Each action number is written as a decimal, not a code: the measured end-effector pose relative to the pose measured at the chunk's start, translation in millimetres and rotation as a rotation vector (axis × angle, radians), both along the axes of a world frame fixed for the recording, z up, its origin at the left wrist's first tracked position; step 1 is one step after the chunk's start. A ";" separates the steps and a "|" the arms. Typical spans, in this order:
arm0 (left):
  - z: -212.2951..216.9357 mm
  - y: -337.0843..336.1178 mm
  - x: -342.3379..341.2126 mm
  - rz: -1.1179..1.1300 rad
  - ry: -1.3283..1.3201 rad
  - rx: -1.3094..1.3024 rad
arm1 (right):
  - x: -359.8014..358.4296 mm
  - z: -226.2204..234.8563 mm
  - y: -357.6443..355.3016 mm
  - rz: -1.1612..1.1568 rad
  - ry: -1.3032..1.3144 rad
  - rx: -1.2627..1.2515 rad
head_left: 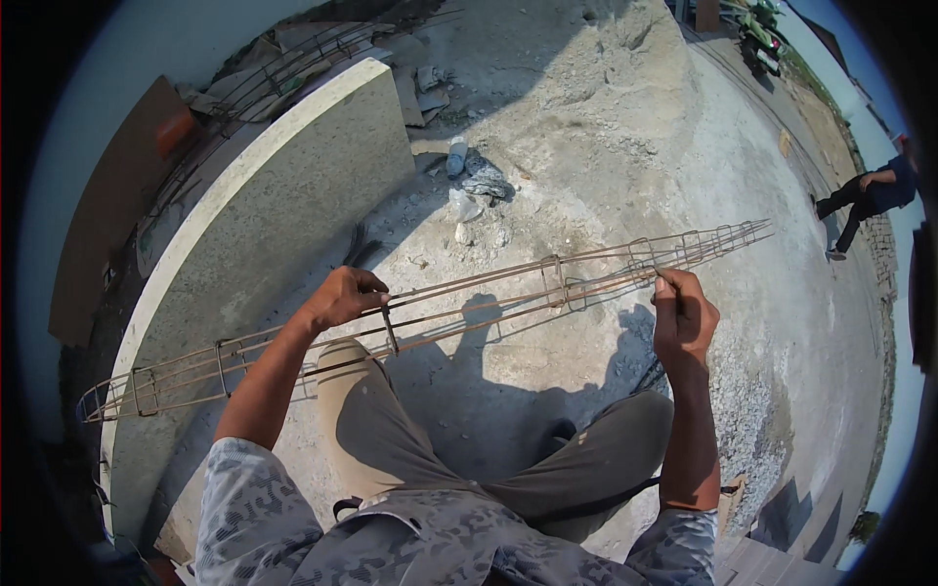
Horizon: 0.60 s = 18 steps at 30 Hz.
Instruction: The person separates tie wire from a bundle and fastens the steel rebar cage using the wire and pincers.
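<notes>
A long rusty rebar cage (489, 293) of thin steel bars and square stirrups lies across my lap, running from the lower left to the upper right. My left hand (344, 296) is closed around the upper bars where a stirrup (389, 328) crosses. My right hand (682, 311) grips the cage further right, fingers closed on a bar near another stirrup (553, 281). I sit with both knees bent, in grey-brown trousers, the cage above my thighs.
A pale concrete slab (283, 205) stands on edge at my left, and the cage's left end rests on it. More rebar (283, 73) lies behind it. Rubble and a plastic bottle (456, 156) lie ahead. A person (865, 200) walks at the far right.
</notes>
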<state>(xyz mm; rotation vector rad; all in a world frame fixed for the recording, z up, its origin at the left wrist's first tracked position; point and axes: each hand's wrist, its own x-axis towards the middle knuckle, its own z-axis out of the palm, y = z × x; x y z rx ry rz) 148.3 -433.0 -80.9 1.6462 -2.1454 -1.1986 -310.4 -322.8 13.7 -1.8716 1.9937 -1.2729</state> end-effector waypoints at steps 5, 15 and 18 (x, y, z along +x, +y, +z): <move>24.2 6.2 -41.6 0.069 0.432 -0.155 | 73.0 27.9 -13.2 0.099 0.145 0.009; 84.7 14.3 -107.6 0.055 1.007 0.052 | 158.3 46.5 -50.2 0.421 0.387 0.130; 81.0 5.6 -85.9 0.020 0.833 0.001 | 163.3 20.5 -63.4 0.540 0.219 0.088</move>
